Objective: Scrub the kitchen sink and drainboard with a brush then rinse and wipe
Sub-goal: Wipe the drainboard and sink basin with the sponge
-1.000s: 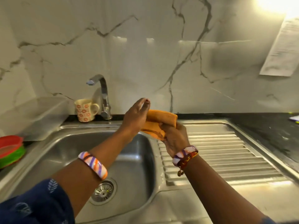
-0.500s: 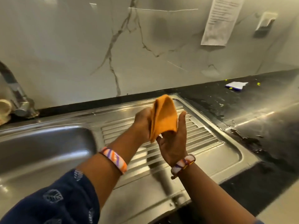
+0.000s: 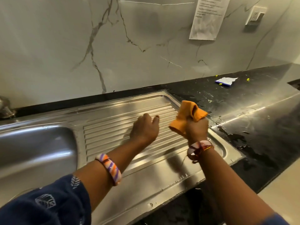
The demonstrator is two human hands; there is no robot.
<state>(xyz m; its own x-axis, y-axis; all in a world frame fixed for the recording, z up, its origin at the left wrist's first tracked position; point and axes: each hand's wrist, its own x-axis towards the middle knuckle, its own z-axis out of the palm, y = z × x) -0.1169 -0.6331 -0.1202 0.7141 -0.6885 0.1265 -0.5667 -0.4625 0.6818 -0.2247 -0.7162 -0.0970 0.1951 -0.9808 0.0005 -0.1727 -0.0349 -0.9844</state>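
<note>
Right hand [image 3: 196, 129] grips a bunched orange cloth [image 3: 189, 116], fingers curled round it, raised above the right end of the drainboard [image 3: 146, 169], near its edge with the black counter [image 3: 253, 111]. Left hand [image 3: 145, 129] holds nothing, fingers loosely bent, over the ribbed middle of the drainboard; contact with the ribs cannot be told. Sink basin [image 3: 35, 146] at the left end of the steel unit. Striped bangle [image 3: 109, 168] on the left wrist, beaded bracelets [image 3: 198, 147] on the right. Counter is wet with splashes near the drainboard's right edge; small packet [image 3: 225, 81] toward the counter's back edge. Paper sheet [image 3: 207, 18] on the marble wall.
</note>
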